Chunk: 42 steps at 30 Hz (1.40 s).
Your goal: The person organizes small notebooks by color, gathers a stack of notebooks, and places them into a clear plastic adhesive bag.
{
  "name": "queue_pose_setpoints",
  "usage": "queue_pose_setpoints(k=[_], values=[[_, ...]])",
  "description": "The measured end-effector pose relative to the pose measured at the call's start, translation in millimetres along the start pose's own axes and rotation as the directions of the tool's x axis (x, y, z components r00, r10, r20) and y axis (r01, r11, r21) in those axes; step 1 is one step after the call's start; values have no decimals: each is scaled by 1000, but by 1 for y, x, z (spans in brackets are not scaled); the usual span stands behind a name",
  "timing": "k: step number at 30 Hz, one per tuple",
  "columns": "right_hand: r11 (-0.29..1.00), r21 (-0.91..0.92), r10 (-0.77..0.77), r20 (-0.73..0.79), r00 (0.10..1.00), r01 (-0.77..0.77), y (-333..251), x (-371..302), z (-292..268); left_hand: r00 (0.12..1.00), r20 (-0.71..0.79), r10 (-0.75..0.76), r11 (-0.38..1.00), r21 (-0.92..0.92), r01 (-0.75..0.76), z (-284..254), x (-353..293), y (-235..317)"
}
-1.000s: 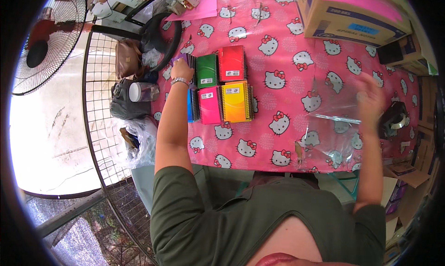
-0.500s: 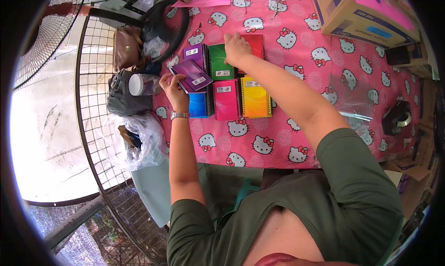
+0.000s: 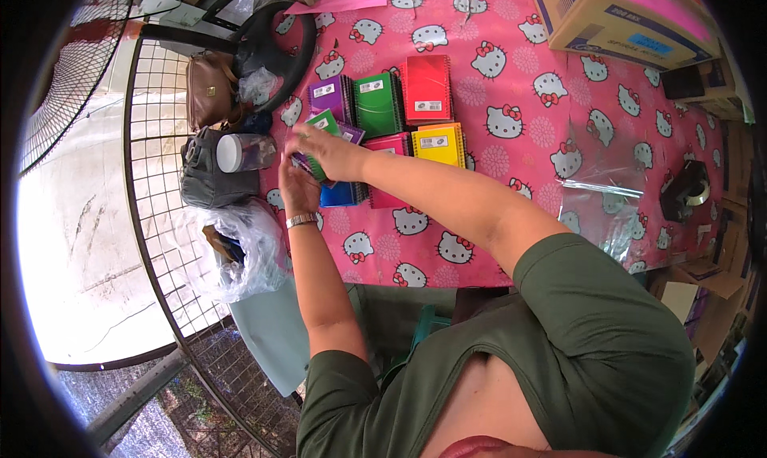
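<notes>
My left hand (image 3: 300, 190) is closed on a small purple spiral notebook (image 3: 351, 133), mostly covered. Over it, my right hand (image 3: 334, 155) grips a green spiral notebook (image 3: 323, 122). Beneath and around them, spiral notebooks are set out in two rows. The far row has a purple notebook (image 3: 326, 92), a green notebook (image 3: 377, 111) and a red notebook (image 3: 427, 83). Nearer me are a blue notebook (image 3: 342, 195), a pink notebook (image 3: 390, 145) partly behind my right forearm, and a yellow notebook (image 3: 439, 145).
A pink patterned cloth (image 3: 495, 210) covers the table. Along the left side are a brown bag (image 3: 209, 91), a grey bag (image 3: 209, 170), a white-lidded jar (image 3: 232, 153) and a plastic bag (image 3: 252, 254). Rightward lie clear plastic sleeves (image 3: 603, 202), a tape dispenser (image 3: 685, 191) and a cardboard box (image 3: 623, 27).
My right hand has come left from the far row with a green notebook, now over the purple one in my left hand. The green and red notebooks there are uncovered.
</notes>
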State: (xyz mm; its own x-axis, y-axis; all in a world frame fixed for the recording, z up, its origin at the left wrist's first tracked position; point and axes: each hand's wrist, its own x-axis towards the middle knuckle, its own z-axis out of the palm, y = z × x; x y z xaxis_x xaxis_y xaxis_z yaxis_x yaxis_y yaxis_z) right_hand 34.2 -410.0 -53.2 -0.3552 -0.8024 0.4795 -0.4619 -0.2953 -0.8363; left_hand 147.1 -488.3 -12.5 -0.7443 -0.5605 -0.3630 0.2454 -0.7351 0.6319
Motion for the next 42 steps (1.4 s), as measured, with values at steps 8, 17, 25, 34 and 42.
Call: queue_pose_setpoints(k=[8,17,25,34,42], values=[[316,-316,538,-717,443,-895,20,-64,-160,910,-104,402,839,440,-321,-14,-13,-11],[859,286,498,-281,820,-424,-73,-67,-172,994,-95,53,997,55,-48,-17,-97,-96],[770,-279,465,-371,804,-574,-66,-131,-140,981,-189,32,999,13,-31,19,-123,-158],[691,-120,689,-189,700,-713,-82,-138,-162,945,-281,-169,986,-53,160,-44,-189,-160],[869,-494,288,486,825,-12,-124,-73,-91,969,12,-247,958,-145,246,-58,-186,-163]])
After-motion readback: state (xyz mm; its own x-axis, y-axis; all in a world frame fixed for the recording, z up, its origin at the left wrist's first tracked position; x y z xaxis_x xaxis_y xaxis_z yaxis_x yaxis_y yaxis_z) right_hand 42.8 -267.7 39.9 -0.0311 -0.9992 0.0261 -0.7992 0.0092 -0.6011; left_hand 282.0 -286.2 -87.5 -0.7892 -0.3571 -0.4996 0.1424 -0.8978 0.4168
